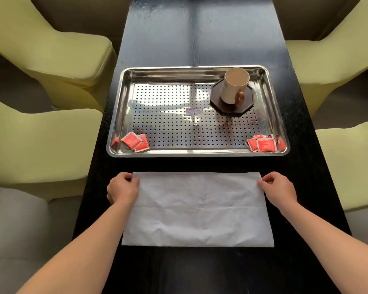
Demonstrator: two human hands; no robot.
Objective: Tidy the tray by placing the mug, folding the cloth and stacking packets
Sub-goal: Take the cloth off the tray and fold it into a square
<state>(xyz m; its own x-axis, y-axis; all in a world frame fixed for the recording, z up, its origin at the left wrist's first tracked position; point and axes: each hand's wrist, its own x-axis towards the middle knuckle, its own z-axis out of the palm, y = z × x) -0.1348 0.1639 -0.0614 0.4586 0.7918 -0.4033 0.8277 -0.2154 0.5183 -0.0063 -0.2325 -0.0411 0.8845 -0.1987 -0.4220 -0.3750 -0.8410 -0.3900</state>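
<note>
Cloth (197, 209): white, rectangular, wider than deep. It lies flat on the dark table (200, 39) at 6 o'clock of the tray (196, 154), a little apart from its near rim. The surface is faintly creased, with a soft line running across the middle. The edges are straight (whether it is already doubled I cannot tell).

Handling, as judged: light and limp, with no stiffness of its own. It will sag between two grips and trail if lifted by one corner. It should not slide much on the matte wood. Best hold is both corners of one long edge, pinched, then carried over to meet the opposite edge.

Hands: the left hand (122, 189) pinches the cloth's 10 o'clock corner, fingers curled over the edge. The right hand (278, 188) pinches the 2 o'clock corner the same way.

Tray: stainless, with a perforated floor. The mug (234, 85) is cream with a brown handle and stands upright on a dark octagonal coaster (225, 108) at 1 o'clock in the tray. It is probably ceramic, so rigid and breakable.

The red packets sit in two loose, overlapping clusters, one at 7 o'clock (134, 142) and one at 5 o'clock (263, 145). Neither is squarely stacked. They look thin and glossy, and will likely skate on the steel, so take them by the edges.

Step in hand, as judged: folding the cloth. The packets are not yet stacked.
</note>
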